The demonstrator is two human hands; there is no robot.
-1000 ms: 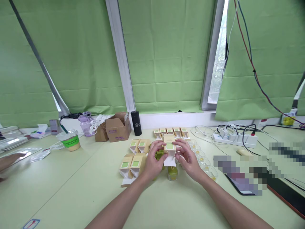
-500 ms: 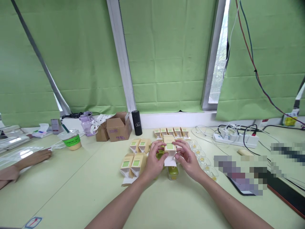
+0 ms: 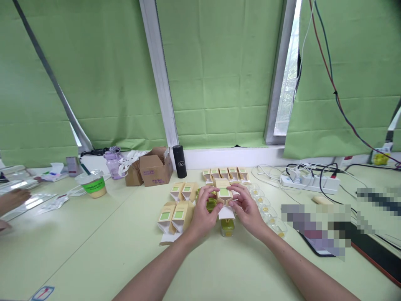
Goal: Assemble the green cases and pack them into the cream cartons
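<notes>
Neighbour's arm (image 3: 6, 205) withdrawn, cropped, left hand (image 3: 204, 209) and right hand (image 3: 248, 210) pinching carton (image 3: 224, 192), inside hidden

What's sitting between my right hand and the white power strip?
In the head view: clear plastic containers beside your right hand, then white cable nearer the power strip.

Left of the held box (image 3: 223, 193) stand four boxes (image 3: 181, 208); behind it, a row of boxes (image 3: 223, 172); right of it, a line of containers (image 3: 268, 214); before it, a tub (image 3: 227, 228), perhaps partly under its flap (image 3: 226, 213).
</notes>
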